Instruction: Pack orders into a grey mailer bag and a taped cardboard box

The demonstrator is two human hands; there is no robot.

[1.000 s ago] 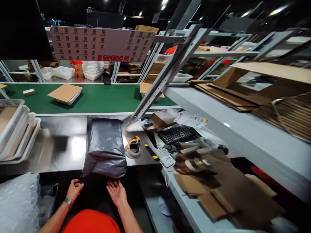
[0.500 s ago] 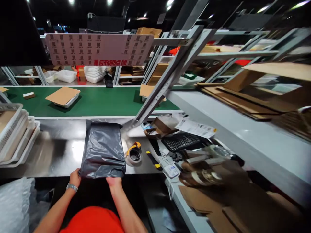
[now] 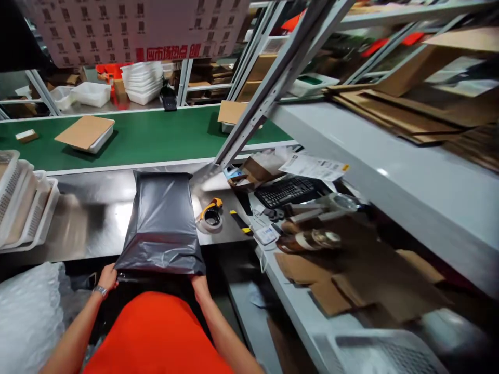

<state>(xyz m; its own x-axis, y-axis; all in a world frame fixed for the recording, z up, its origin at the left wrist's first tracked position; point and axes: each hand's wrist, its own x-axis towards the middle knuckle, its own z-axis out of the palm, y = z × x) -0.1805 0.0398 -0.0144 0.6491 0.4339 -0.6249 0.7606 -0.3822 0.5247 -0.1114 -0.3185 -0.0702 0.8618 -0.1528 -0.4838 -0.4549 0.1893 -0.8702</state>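
Bag [image 3: 166,208] gripped at near end, overhanging bench [image 3: 97,244]

Bag is laid on the bench, left of the tape [image 3: 212,218], near end drawn past the edge. Its near left corner is pinched by the left hand [image 3: 108,277], fingers curled closed on the film. Its near right corner is met by the right hand [image 3: 200,285]; those fingers are hidden by film, so how far they're closed can't be told.

Risks, as judged: film could be torn if corners are pulled hard. Bag could be dragged off if the pull beats friction on smooth steel. Tape could be knocked if bag is swung right.

Materials: bag is glossy, dark grey plastic, flat and boxy on top, creased at the near end; contents can't be seen. Bench is reflective metal. Tape is ring-shaped, fitted with a yellow-orange piece.
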